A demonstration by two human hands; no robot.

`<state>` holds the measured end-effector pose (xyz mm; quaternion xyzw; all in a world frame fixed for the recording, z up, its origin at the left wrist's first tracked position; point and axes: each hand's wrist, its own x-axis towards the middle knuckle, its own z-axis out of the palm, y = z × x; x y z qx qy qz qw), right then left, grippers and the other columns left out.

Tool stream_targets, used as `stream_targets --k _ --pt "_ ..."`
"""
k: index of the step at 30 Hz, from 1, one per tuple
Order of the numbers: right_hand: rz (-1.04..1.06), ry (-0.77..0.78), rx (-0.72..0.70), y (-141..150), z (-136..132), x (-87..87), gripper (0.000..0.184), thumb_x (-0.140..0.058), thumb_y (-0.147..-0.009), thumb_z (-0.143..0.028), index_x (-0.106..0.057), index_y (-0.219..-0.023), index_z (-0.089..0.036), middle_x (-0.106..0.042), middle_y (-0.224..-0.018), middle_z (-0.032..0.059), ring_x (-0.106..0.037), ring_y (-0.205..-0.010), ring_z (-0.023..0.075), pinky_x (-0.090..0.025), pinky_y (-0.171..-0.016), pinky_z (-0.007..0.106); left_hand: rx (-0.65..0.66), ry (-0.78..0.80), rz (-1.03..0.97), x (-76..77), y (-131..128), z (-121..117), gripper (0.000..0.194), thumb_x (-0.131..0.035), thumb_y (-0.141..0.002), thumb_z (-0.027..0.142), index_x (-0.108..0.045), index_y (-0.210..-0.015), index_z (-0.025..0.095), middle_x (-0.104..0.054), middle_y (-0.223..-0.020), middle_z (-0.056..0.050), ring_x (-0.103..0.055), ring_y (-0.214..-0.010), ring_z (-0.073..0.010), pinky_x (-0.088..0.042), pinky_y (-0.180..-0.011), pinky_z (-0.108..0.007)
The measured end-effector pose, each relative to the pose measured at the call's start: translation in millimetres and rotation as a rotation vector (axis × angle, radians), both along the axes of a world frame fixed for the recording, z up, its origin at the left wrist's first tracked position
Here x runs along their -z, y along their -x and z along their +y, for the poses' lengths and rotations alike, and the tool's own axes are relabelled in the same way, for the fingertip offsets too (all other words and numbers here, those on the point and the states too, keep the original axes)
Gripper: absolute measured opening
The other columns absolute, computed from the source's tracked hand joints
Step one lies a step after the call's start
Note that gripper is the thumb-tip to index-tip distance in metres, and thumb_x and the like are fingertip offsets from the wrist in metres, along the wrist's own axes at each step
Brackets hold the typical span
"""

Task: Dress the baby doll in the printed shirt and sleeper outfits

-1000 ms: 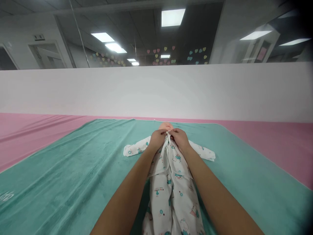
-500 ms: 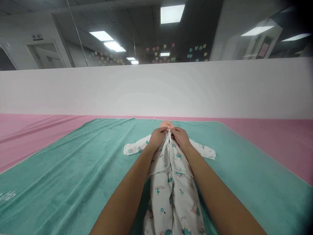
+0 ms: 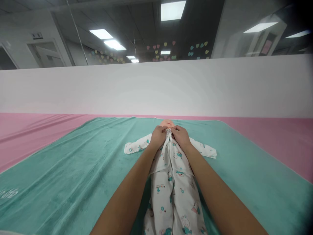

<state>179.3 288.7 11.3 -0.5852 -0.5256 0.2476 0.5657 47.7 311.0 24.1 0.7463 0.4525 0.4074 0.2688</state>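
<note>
Upper left of the frame: a door (image 3: 46, 54) shows in the glass; whether seen through it or reflected, cannot be determined. Below, a white wall (image 3: 80, 88) spans the full width. Left edge, mid-height: pink cover (image 3: 29, 130), bordering a teal blanket (image 3: 73, 169) that occupies most of the lower frame, creased on this side. Lower left: white lettering (image 3: 9, 194), not fully legible.

Left of centre: a sleeve of the printed white garment (image 3: 179, 158) lies outstretched on the blanket. Next, the left hand (image 3: 158, 135), its fingers bent and pinching the garment at the neck. Centre: the doll (image 3: 167, 123) lies on its back, head away from the camera, wearing the garment, which extends to the bottom edge of the frame; a fold runs down its front. Just right, the right hand (image 3: 180, 135) faces the left, likewise pinching the neckline; exact fingertip contact is too small to confirm. Beyond it, the other sleeve lies outstretched. Upper centre and right: heart shapes (image 3: 160, 52) and lit ceiling panels (image 3: 173, 10). Right edge: more pink cover.
</note>
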Motion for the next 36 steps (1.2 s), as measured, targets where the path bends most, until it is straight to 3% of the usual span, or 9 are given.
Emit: stream_targets --k 4,11,16,23,29,36 --pt "-0.052 -0.008 0.018 -0.7 -0.4 -0.9 0.015 -0.050 -0.063 -0.032 -0.057 -0.061 -0.018 -0.058 -0.060 -0.0017 -0.050 -0.058 0.0134 -0.037 -0.057 0.024 0.024 -0.014 -0.004 1.2 0.7 0.5 0.032 -0.044 -0.078 0.014 -0.069 -0.098 0.019 -0.063 -0.111 -0.007 -0.054 -0.106 -0.0204 -0.040 -0.093 -0.029" --pt "-0.037 -0.020 0.025 -2.7 1.3 3.2 0.018 -0.047 -0.066 -0.033 -0.057 -0.063 -0.018 -0.056 -0.059 -0.0016 -0.050 -0.057 0.0131 -0.037 -0.056 0.024 0.035 -0.002 -0.039 1.6 1.2 -0.1 0.039 -0.042 -0.077 0.010 -0.066 -0.107 0.017 -0.061 -0.117 -0.006 -0.053 -0.109 -0.0174 -0.038 -0.097 -0.026" --pt "-0.022 -0.021 0.011 -3.2 3.4 6.4 0.017 -0.046 -0.066 -0.032 -0.057 -0.064 -0.018 -0.055 -0.059 -0.0024 -0.049 -0.055 0.0122 -0.038 -0.055 0.023 0.046 -0.008 -0.043 -0.2 1.4 -2.0 0.036 -0.044 -0.076 0.009 -0.069 -0.101 0.018 -0.064 -0.112 -0.005 -0.056 -0.106 -0.0168 -0.040 -0.095 -0.024" --pt "-0.075 -0.023 -0.021 -0.4 -0.2 2.2 0.018 -0.050 -0.065 -0.033 -0.059 -0.062 -0.018 -0.055 -0.058 -0.0018 -0.047 -0.057 0.0127 -0.036 -0.056 0.023 -0.067 -0.015 -0.013 1.5 -1.2 -2.0 0.024 -0.053 -0.077 0.019 -0.071 -0.093 0.019 -0.069 -0.098 -0.006 -0.062 -0.088 -0.0183 -0.046 -0.082 -0.027" --pt "-0.111 -0.042 0.006 1.1 -1.9 -2.7 0.019 -0.051 -0.064 -0.033 -0.061 -0.062 -0.018 -0.062 -0.070 0.0006 -0.052 -0.068 0.0157 -0.036 -0.063 0.025 -0.084 -0.017 0.024 1.8 -2.2 1.9 0.026 -0.052 -0.076 0.017 -0.071 -0.093 0.020 -0.069 -0.099 -0.005 -0.061 -0.092 -0.0192 -0.044 -0.085 -0.027" --pt "-0.052 -0.022 0.035 -0.8 0.6 2.7 0.018 -0.048 -0.064 -0.032 -0.060 -0.062 -0.018 -0.057 -0.056 -0.0020 -0.050 -0.056 0.0137 -0.037 -0.056 0.024 -0.109 0.007 0.050 0.5 -2.2 2.7 0.029 -0.055 -0.075 0.021 -0.069 -0.099 0.017 -0.069 -0.100 -0.007 -0.061 -0.092 -0.0180 -0.043 -0.084 -0.025"
